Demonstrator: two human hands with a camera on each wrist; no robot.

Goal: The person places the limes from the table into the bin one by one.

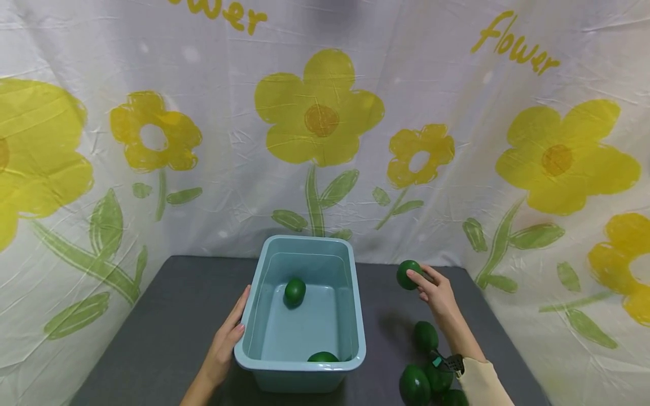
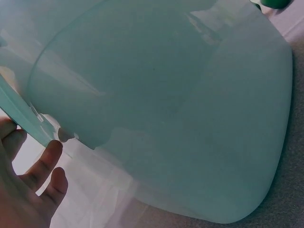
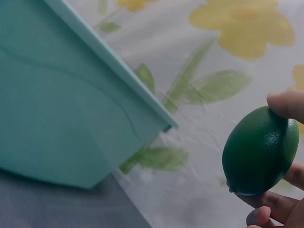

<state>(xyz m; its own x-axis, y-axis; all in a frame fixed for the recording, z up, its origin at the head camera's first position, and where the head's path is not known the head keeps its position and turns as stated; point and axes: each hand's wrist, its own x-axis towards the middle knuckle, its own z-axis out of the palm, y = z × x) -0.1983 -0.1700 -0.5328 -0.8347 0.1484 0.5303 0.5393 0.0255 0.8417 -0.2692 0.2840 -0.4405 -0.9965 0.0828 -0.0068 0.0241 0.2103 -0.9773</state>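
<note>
Lime (image 1: 406, 274): pinched by your right hand (image 1: 438, 292), held above the table (image 1: 167, 321), right of the tub (image 1: 299, 380), well apart, long axis tilted; your left hand (image 1: 222, 341), fingers loosely extended, touches its left side

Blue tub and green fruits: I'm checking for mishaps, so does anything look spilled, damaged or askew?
Nothing stands out. The tub stands upright without visible damage; at least two fruits lie inside, other fruits lie grouped on the table, and the right hand holds one fruit, which looks whole.
</note>
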